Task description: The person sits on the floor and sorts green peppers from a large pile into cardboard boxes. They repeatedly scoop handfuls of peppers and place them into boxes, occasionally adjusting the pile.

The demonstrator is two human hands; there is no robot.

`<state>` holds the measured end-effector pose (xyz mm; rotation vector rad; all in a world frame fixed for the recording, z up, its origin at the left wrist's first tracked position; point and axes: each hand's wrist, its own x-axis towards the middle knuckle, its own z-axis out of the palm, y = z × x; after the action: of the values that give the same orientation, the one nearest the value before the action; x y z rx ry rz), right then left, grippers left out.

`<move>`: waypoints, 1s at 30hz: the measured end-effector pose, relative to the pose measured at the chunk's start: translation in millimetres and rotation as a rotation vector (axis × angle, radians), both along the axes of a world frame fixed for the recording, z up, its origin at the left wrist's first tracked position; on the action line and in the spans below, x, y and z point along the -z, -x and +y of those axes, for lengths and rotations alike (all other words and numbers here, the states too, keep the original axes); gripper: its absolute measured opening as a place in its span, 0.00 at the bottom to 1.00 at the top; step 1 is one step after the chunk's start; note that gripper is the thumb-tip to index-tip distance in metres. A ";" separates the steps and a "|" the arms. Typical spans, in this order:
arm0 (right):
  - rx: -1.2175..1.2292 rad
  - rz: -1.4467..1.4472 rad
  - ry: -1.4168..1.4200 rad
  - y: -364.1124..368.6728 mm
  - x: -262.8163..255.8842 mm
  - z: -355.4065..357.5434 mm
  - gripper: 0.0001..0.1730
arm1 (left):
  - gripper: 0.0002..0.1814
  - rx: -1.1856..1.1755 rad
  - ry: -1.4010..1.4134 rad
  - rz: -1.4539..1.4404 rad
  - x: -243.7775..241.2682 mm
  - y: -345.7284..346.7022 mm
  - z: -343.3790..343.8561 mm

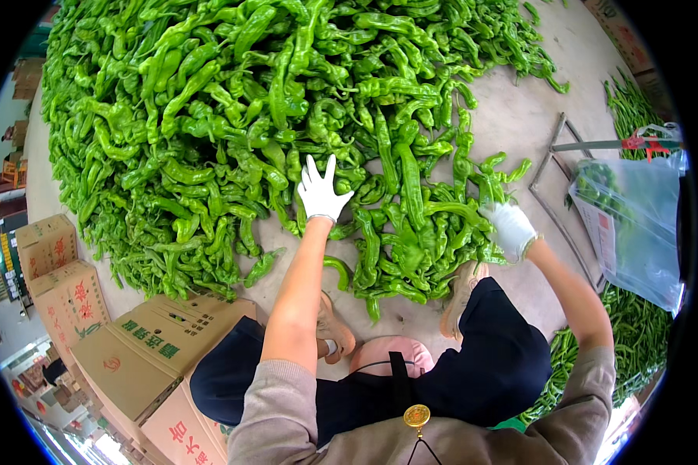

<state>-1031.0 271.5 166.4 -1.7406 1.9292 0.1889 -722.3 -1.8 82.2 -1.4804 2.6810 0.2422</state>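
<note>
A large heap of long, wrinkled green peppers [209, 125] spreads over the floor before me. My left hand [321, 193], in a white glove, reaches over the heap's near edge with its fingers spread and nothing held. A smaller cluster of green peppers [404, 244] lies between my hands, close to my feet. My right hand [510, 230], gloved in white too, is at the right side of this cluster. Motion blurs it, and its fingertips meet the peppers there; whether it grips one is unclear.
Printed cardboard boxes [151, 343] stand at my left. To the right, a clear plastic bag [640, 226] with green peppers hangs by a metal frame [558, 148]. More thin green peppers [640, 337] lie behind my right arm. A pink rounded object [392, 353] sits between my legs.
</note>
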 end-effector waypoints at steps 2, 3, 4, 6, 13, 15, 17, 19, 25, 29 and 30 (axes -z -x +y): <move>0.037 -0.006 0.154 -10.0 -26.5 -45.4 0.30 | 0.46 0.024 0.044 0.019 9.7 -7.1 -4.3; 0.045 0.010 0.213 -11.5 -29.5 -64.2 0.27 | 0.41 0.029 0.056 0.029 7.5 -4.3 5.5; 0.050 -0.027 0.259 -23.6 -39.7 -90.1 0.25 | 0.41 0.012 0.072 0.072 8.6 -8.7 18.7; -0.025 -0.152 0.372 -43.4 -27.0 -121.3 0.19 | 0.41 -0.011 0.087 0.183 4.2 -3.5 56.8; -0.354 0.146 0.095 -150.1 73.3 -207.6 0.09 | 0.40 -0.465 -0.138 0.506 -14.5 -21.6 182.3; -0.134 0.100 0.091 -140.0 125.4 -207.0 0.10 | 0.41 -0.569 -0.316 0.546 -11.2 -16.3 219.9; -0.112 0.137 0.107 -158.0 139.4 -216.6 0.09 | 0.42 -0.297 -0.368 0.257 6.1 -36.7 248.0; -0.127 0.154 0.086 -164.8 132.5 -221.1 0.09 | 0.40 -0.169 -0.315 0.268 -3.5 -42.2 262.1; -0.239 0.154 0.024 -123.5 109.0 -192.0 0.12 | 0.10 -0.366 -0.290 0.745 -21.6 -39.3 194.8; -0.324 -0.012 0.049 -99.8 26.6 -136.8 0.16 | 0.23 -0.484 -0.321 0.908 -13.0 -11.7 67.6; -0.287 -0.074 0.041 -101.9 4.5 -130.8 0.18 | 0.31 -0.567 -0.355 0.819 11.8 -19.4 36.2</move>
<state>-929.0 140.7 161.9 -2.0184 1.6366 0.1855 -703.0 34.3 70.4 -2.3181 2.3471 1.5580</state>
